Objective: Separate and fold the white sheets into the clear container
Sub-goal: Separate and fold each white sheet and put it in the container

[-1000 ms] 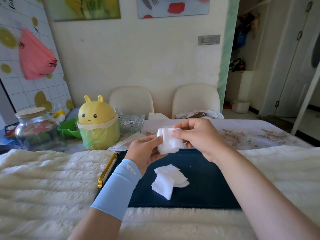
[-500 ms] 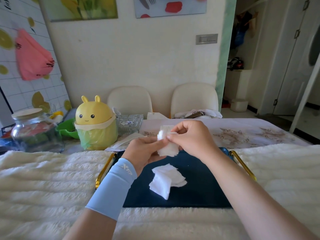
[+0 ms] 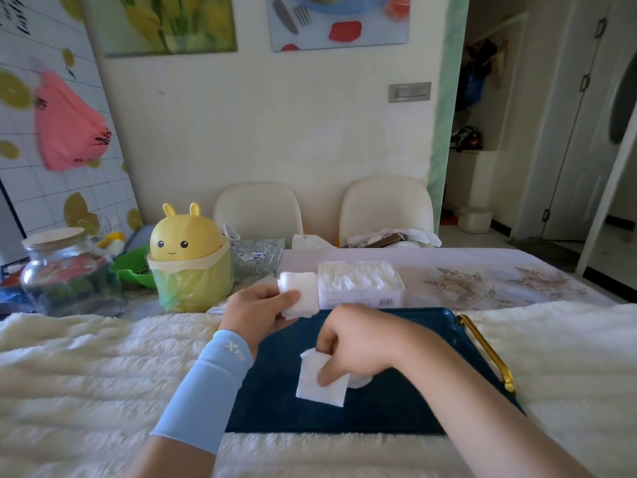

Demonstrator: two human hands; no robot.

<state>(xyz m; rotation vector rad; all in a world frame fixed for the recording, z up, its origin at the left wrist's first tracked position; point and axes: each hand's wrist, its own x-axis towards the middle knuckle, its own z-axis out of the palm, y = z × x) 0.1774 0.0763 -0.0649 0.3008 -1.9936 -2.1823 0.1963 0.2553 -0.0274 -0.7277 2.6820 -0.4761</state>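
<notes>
My left hand holds a small stack of white sheets above the far left corner of the dark blue tray. My right hand is down on the tray, its fingers pinching and pressing a single white sheet on the small pile there. Just beyond the tray stands the clear container, with white sheets packed inside it.
A yellow bunny-shaped bin with a green liner, a glass jar and a glass dish stand at the left back. The tray has a gold handle on its right. A fluffy cream cover spreads under the tray. Two chairs stand behind the table.
My right hand left the stack held in the air and dropped onto the tray with a sheet. The left hand keeps the stack. The clear container came into view.
</notes>
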